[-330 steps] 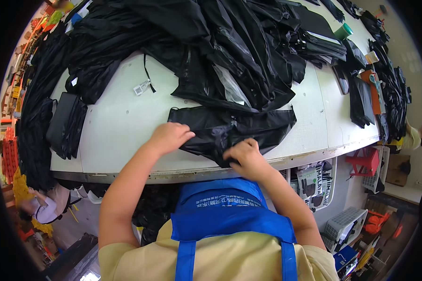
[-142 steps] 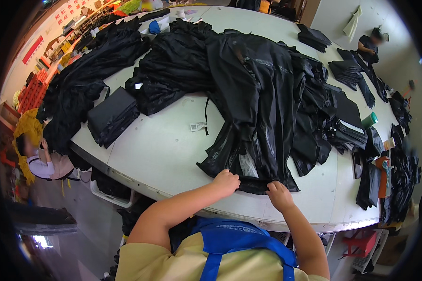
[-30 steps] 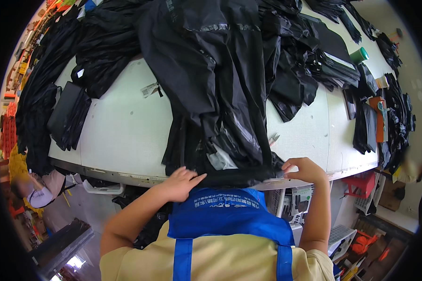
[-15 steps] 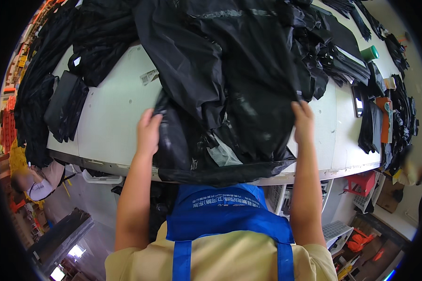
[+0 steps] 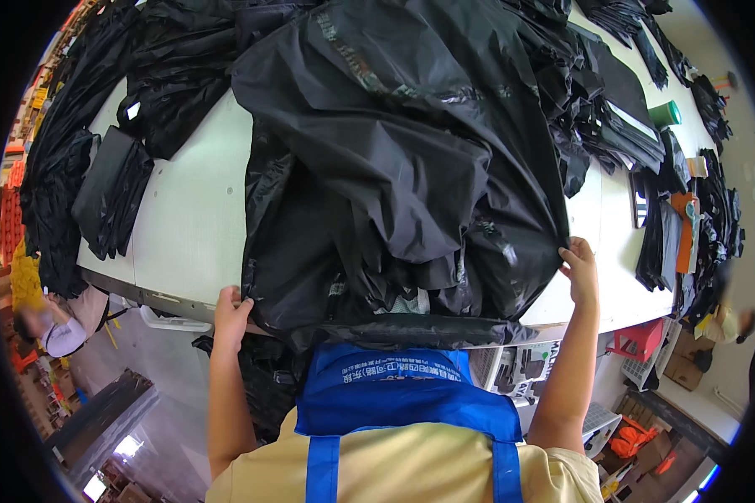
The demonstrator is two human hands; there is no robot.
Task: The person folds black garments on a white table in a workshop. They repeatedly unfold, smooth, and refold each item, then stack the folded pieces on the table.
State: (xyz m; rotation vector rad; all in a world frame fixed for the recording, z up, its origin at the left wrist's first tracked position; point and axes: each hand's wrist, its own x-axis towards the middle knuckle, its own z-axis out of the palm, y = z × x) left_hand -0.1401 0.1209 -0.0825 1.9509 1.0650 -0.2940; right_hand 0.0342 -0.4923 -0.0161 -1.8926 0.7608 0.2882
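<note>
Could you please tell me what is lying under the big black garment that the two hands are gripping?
The black garment lies over the white table, held by the left hand and right hand. More dark fabric shows beneath its near edge; anything else underneath is hidden.

The jacket (image 5: 394, 168) was black cloth, thin and crinkled, with a slight sheen; the table (image 5: 189, 218) looked smooth, matt white.

Glossy black garment (image 5: 411, 168) on a pale grey-white table (image 5: 189, 210); blue apron (image 5: 394, 394).
</note>
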